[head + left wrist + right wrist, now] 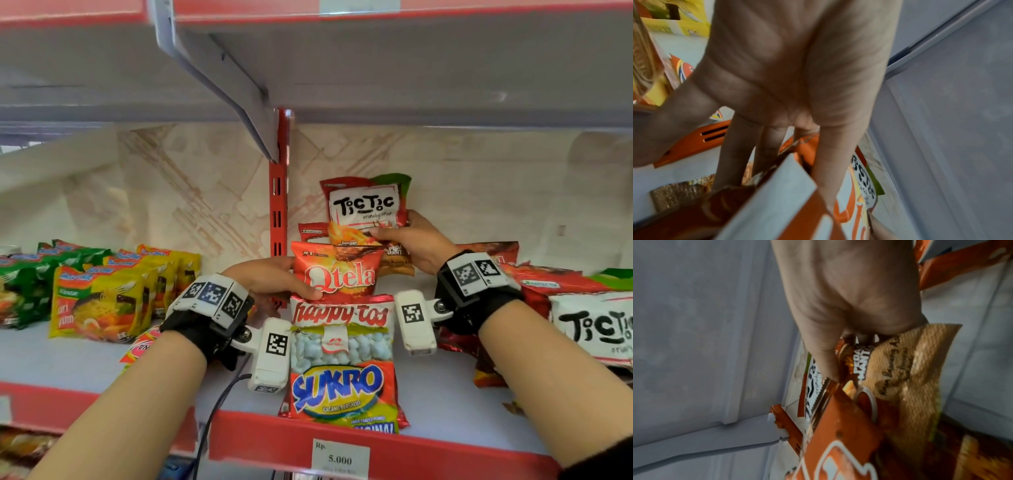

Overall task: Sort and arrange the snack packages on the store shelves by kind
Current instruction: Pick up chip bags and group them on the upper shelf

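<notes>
Right hand (416, 241): grips upright Tic Tic bag (368, 209) at shelf back.
Left hand (274, 279): thumb and fingers hold Qtela bag (339, 272), just below it.
In front: Sukro bag (340, 363) on shelf (445, 387).
Left: noodle packs (99, 301).

Left hand (797, 78) fills the upper middle, palm toward camera, fingers (826, 170) running down into a bunch of snack packs. Fingers straight-ish, spread around the top edge of an orange-and-white pack (789, 203); thumb (663, 129) splays out to the left, blurred. Just beyond the outer finger a Tic Tic pack (863, 177) shows, lettering sideways, green corner. Brown woven-look pack (674, 196) at lower left, partly hidden. Orange slotted shelf upright (694, 142) behind the thumb. Yellow noodle packs (684, 24) at top left, soft focus. Grey shelf underside (951, 113) covers the right side.
</notes>
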Demonstrator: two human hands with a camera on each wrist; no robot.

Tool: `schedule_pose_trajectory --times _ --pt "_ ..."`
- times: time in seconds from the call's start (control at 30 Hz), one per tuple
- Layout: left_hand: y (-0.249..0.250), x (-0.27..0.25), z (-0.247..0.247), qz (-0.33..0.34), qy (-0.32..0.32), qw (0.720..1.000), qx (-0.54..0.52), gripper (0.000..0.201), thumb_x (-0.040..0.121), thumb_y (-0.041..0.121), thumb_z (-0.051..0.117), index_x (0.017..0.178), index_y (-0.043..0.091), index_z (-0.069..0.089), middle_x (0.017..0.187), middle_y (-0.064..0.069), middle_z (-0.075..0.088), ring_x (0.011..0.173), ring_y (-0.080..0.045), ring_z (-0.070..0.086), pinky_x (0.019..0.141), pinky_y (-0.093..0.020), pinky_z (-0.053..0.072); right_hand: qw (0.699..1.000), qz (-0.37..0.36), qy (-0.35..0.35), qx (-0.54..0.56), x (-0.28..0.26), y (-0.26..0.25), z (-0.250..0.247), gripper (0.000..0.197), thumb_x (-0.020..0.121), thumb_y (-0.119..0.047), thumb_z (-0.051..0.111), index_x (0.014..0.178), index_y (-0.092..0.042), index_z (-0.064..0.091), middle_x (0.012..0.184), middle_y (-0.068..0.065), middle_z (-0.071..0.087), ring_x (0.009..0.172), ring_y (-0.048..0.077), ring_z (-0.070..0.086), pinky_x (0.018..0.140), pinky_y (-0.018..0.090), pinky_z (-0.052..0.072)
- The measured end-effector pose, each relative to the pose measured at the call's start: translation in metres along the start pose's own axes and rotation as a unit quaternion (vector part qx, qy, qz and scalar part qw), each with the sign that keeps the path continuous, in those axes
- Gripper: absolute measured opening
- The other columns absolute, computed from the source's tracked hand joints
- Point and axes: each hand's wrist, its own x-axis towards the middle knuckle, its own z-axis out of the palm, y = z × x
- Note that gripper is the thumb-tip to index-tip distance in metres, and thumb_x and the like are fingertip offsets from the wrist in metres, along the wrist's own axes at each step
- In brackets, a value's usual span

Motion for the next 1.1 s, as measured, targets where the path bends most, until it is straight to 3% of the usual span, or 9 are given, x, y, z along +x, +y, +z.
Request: schedule_pose_trajectory --times 0.1,0.3,0.43,0.5,0.57,0.7,0.9,1.0,1.1 --pt "-0.002 0.000 -0.002 0.007 -0.005 1.000 -0.016 0.041 0.070 0.023 0.080 0.108 0.023 0.063 0.104 -0.008 0.073 0.088 -0.022 0.070 0.082 -0.056 0.052 0.996 0.072 -0.042 0.027 -0.007 0.005 0.003 0.033 0.079 -0.002 0.070 0.110 -0.008 0.061 0.101 0.011 0.072 0.084 0.020 0.072 0.066 0.034 0.060" --pt "0.000 -0.008 0.001 0.015 0.015 0.999 -0.041 0.069 0.058 0.046 0.083 0.118 0.031 0.051 0.118 -0.010 0.068 0.111 -0.035 0.063 0.093 -0.065 0.044 0.976 0.172 -0.061 0.115 -0.015 0.008 0.008 0.028 0.090 -0.017 0.060 0.116 -0.007 0.059 0.110 0.014 0.067 0.098 0.026 0.066 0.080 0.042 0.055" --pt "0.003 -0.009 0.003 0.022 0.021 0.999 -0.022 0.058 0.063 0.048 0.075 0.115 0.034 0.053 0.113 -0.005 0.070 0.105 -0.030 0.066 0.085 -0.054 0.052 0.972 0.219 -0.043 0.077 -0.019 0.013 0.009 0.015 0.090 -0.021 0.060 0.102 -0.012 0.062 0.100 0.010 0.063 0.092 0.023 0.060 0.075 0.041 0.055" --pt "0.004 -0.009 0.004 0.027 0.024 0.999 -0.027 0.047 0.071 0.042 0.072 0.113 0.030 0.057 0.101 0.001 0.074 0.094 -0.020 0.069 0.074 -0.042 0.058 0.971 0.232 -0.056 0.031 -0.021 0.017 0.008 0.006 0.089 -0.014 0.058 0.090 -0.016 0.063 0.088 0.003 0.067 0.084 0.017 0.061 0.073 0.037 0.053" --pt "0.005 -0.009 0.004 0.033 0.031 0.999 -0.029 0.032 0.077 0.038 0.070 0.107 0.027 0.061 0.095 0.003 0.075 0.088 -0.016 0.070 0.069 -0.035 0.058 0.968 0.240 -0.076 0.002 -0.022 0.022 0.006 0.021 0.093 -0.004 0.048 0.085 -0.017 0.064 0.080 0.000 0.071 0.081 0.014 0.063 0.074 0.037 0.053" --pt "0.002 -0.006 0.005 0.068 0.030 0.996 -0.056 0.043 0.067 0.036 0.073 0.107 0.023 0.063 0.107 0.000 0.073 0.102 -0.018 0.068 0.092 -0.039 0.054 0.958 0.273 -0.090 -0.017 -0.028 0.025 0.009 0.021 0.095 -0.002 0.045 0.097 -0.011 0.063 0.099 0.008 0.066 0.084 0.019 0.065 0.066 0.034 0.058" --pt "-0.006 -0.001 0.005 0.093 0.030 0.991 -0.094 0.048 0.062 0.036 0.078 0.105 0.021 0.062 0.106 -0.003 0.074 0.102 -0.020 0.069 0.090 -0.038 0.055 0.949 0.304 -0.070 -0.035 -0.034 0.021 0.009 0.018 0.094 0.000 0.047 0.091 -0.012 0.061 0.095 0.009 0.066 0.082 0.022 0.065 0.061 0.039 0.059" --pt "-0.008 -0.001 0.004 0.093 0.030 0.991 -0.089 0.046 0.064 0.036 0.077 0.105 0.023 0.062 0.105 -0.001 0.074 0.100 -0.019 0.070 0.084 -0.034 0.057 0.954 0.289 -0.052 -0.068 -0.033 0.015 0.009 0.017 0.093 -0.001 0.049 0.100 -0.010 0.061 0.098 0.010 0.065 0.086 0.023 0.065 0.080 0.045 0.057" --pt "-0.006 -0.002 0.004 0.091 0.040 0.992 -0.081 0.050 0.062 0.039 0.078 0.106 0.023 0.062 0.103 0.000 0.075 0.098 -0.018 0.070 0.084 -0.035 0.056 0.957 0.252 -0.009 -0.141 -0.031 -0.002 0.007 0.014 0.092 -0.003 0.049 0.094 -0.009 0.061 0.092 0.007 0.063 0.080 0.017 0.062 0.075 0.033 0.052"
